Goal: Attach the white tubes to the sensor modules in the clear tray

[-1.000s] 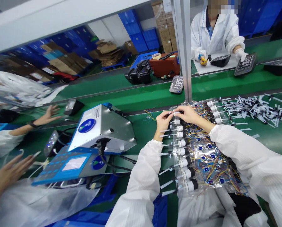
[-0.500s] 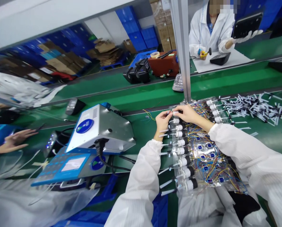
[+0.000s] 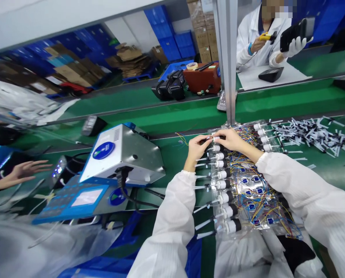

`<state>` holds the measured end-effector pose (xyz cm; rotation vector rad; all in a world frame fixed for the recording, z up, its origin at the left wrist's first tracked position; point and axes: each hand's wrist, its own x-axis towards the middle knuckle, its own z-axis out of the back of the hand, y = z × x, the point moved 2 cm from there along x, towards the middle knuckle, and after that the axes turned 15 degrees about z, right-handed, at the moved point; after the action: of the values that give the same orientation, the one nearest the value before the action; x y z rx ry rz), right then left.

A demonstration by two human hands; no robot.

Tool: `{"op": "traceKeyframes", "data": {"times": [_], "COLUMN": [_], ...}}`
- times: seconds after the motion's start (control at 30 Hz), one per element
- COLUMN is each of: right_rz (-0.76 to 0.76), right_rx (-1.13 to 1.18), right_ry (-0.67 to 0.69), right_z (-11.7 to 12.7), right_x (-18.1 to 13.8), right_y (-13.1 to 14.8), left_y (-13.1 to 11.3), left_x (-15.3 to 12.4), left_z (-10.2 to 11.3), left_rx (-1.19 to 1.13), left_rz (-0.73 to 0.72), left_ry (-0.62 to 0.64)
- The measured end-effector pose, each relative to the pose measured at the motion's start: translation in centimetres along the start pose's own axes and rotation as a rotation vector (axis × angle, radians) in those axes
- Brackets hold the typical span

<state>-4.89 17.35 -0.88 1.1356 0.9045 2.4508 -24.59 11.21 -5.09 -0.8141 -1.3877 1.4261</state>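
Note:
My left hand (image 3: 196, 148) and my right hand (image 3: 230, 139) meet at the far end of a clear plastic tray (image 3: 272, 227). Both pinch a small white and black cylindrical part (image 3: 215, 138) with a thin white tube on its left. The tray carries a column of similar cylindrical parts (image 3: 225, 197), each with a white tube sticking out left. Coloured wires and small blue boards (image 3: 256, 191) fill the tray's right side. Both arms wear white sleeves.
A silver and blue machine (image 3: 123, 154) with a blue control panel (image 3: 74, 199) stands to the left. Loose white tubes (image 3: 314, 133) lie heaped at the right on the green belt (image 3: 175, 116). A metal post (image 3: 227, 58) rises behind the tray. Another person's hand (image 3: 27, 170) reaches in at left; a white-coated person (image 3: 265, 42) works opposite.
My hands stay on the same part at the tray's far end. The person opposite has lifted a black device and a yellow tool. The hand at left drew back.

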Motion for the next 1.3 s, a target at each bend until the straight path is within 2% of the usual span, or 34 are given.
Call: {"op": "traceKeyframes", "data": {"times": [0.23,0.4,0.6,0.77,1.03,1.13,1.2,1.3], "right_rz": [0.009,0.039,0.041,-0.002,0.012,0.021,0.033,0.122], "right_rx": [0.026,0.040,0.047,0.126,0.118,-0.013,-0.118,-0.250], "right_ry": [0.022,0.042,0.056,-0.023,-0.010,0.049,0.129,0.248], "right_z": [0.1,0.0,-0.1,-0.1,-0.1,-0.7,-0.9,0.8], "right_x": [0.2,0.2,0.1,-0.1,-0.1,0.0,0.5,1.3], "right_y": [0.4,0.0,-0.6,-0.8,-1.1,-0.9,-0.1,2.2], "left_y": [0.4,0.3,0.6,0.2,0.2,0.5,0.4,0.1], "left_x": [0.2,0.2,0.3,0.1,0.4,0.4,0.3,0.2], "left_z": [0.3,0.0,-0.5,-0.3,-0.4,-0.4,-0.2,0.2], "left_rx": [-0.013,0.036,0.025,-0.089,-0.015,0.083,0.135,0.216], "left_rz": [0.022,-0.042,-0.021,0.018,-0.010,0.001,-0.011,-0.068], "left_ry": [0.001,0.023,0.091,0.112,0.069,0.107,0.083,0.016]}}
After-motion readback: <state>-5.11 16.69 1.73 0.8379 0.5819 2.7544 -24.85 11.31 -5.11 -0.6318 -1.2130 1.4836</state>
